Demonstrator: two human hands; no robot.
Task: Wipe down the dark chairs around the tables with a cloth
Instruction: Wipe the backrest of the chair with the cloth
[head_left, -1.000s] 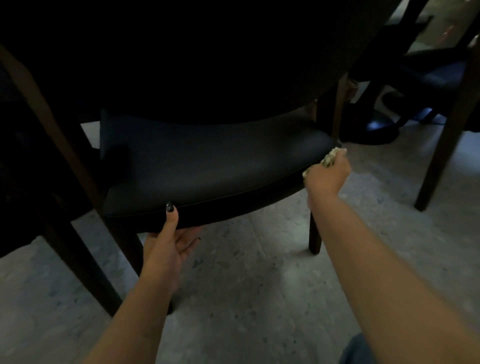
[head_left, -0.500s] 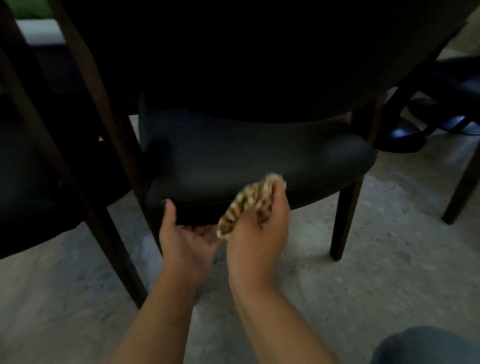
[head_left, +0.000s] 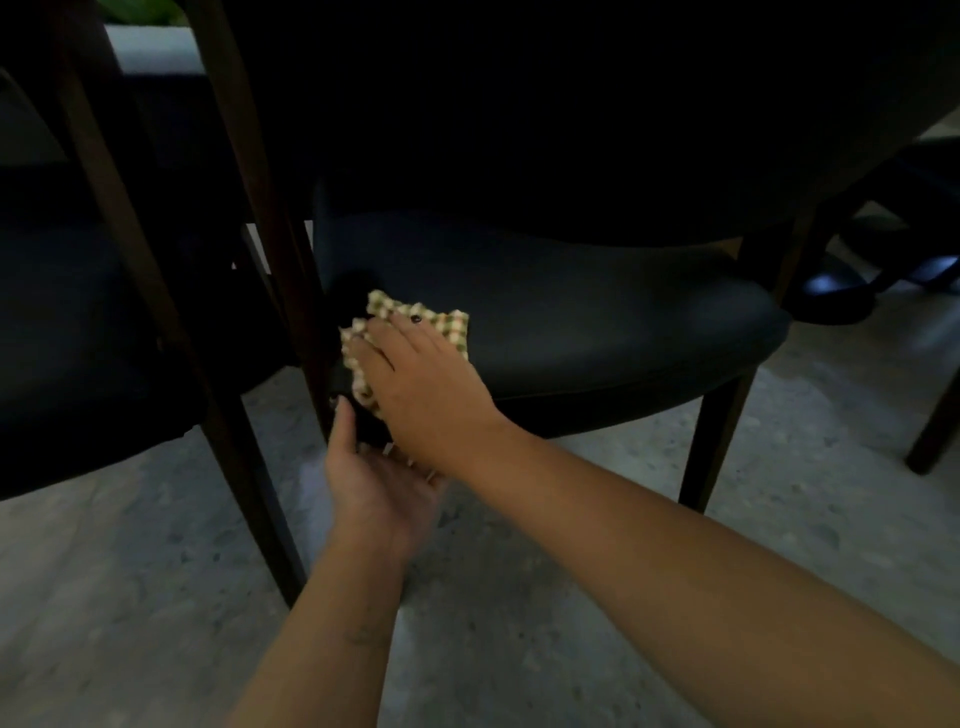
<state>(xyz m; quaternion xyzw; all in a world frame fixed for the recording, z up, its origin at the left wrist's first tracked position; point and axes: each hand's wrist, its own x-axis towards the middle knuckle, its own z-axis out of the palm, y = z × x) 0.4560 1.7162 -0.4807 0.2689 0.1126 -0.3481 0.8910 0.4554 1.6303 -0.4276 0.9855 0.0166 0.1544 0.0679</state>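
A dark padded chair with brown wooden legs stands before me, its seat tucked under a dark table. My right hand lies flat on a checked yellow-green cloth, pressing it onto the seat's near left corner. Below it, my left hand cups the seat's front edge from underneath, thumb up against the edge. The cloth's lower part is hidden under my right hand.
A second dark chair stands close on the left, its wooden legs almost touching the first chair. Another chair leg and a round table base are at the right. The floor is grey speckled stone.
My right hand has carried the cloth from the seat's right edge across to the left front corner and now presses it flat. My left hand has kept its hold under the seat edge.
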